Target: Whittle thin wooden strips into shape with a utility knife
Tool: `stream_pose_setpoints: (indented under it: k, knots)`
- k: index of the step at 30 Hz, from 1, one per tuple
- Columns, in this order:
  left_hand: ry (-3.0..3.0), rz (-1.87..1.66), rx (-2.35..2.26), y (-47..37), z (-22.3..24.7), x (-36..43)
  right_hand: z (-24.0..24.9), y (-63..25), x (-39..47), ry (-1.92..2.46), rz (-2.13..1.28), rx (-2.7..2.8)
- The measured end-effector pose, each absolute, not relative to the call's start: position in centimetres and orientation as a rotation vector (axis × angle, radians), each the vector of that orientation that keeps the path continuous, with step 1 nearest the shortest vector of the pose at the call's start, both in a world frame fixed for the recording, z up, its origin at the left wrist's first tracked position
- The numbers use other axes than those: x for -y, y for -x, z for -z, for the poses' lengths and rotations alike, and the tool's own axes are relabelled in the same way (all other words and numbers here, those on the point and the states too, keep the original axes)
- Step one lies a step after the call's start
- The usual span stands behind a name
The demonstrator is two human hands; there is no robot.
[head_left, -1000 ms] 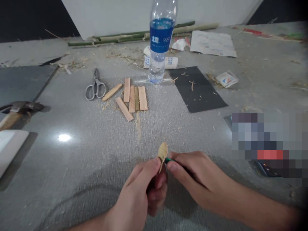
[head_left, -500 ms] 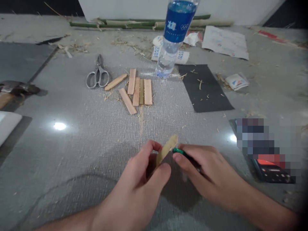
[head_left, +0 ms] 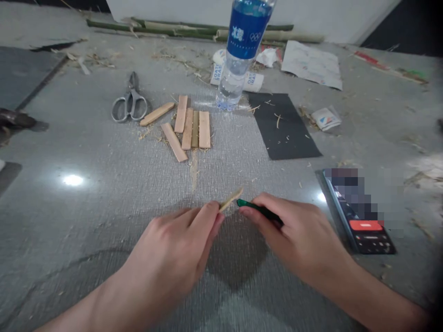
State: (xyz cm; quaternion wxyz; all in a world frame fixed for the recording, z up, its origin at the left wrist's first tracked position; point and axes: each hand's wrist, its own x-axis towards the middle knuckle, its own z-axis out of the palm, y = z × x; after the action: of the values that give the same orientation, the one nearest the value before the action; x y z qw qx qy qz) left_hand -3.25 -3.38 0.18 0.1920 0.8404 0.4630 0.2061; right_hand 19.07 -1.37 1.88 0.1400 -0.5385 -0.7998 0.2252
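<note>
My left hand (head_left: 183,244) is closed around a pale bamboo strip (head_left: 231,200), its back turned up and its thumb hidden in part. The strip's free end points up and right. My right hand (head_left: 294,230) grips a slim green and black knife-like tool (head_left: 258,209); its blade cannot be made out. The tool's green tip sits close to the strip's end, and I cannot tell whether they touch. Beyond my hands lie several short bamboo slats (head_left: 187,129), one piece with a tapered end (head_left: 157,114), and metal scissors (head_left: 129,102).
A water bottle (head_left: 242,50) stands behind the slats, near a dark sheet (head_left: 285,129) with shavings. A phone (head_left: 367,226) lies at right. Green bamboo poles (head_left: 173,30) run along the wall. A hammer head (head_left: 15,120) shows at the left edge.
My left hand has rolled over, so its back now faces up and the strip shows edge-on. The tool stays close to the strip's end. The whole view has shifted slightly.
</note>
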Motion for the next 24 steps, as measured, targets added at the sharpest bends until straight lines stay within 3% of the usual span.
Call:
stream_pose_setpoints:
  k: [6, 12, 20, 24]
  knots:
    - [-2.384, -0.580, -1.285, 3.2, -0.4, 3.5, -2.0, -19.3, 0.9, 1.521, -0.705, 2.331]
    - [-2.302, -0.714, -1.558, 0.8, 0.7, 4.8, -1.4, -17.5, 1.4, 1.660, -0.882, 2.101]
    - [-2.457, -0.569, -1.461, 2.1, 0.4, 3.8, -0.7, -18.0, 0.7, 1.591, -0.914, 2.111]
    - [-2.422, -0.582, -1.674, 0.7, 0.6, 4.4, -0.6, -17.4, 0.9, 1.630, -0.950, 2.053]
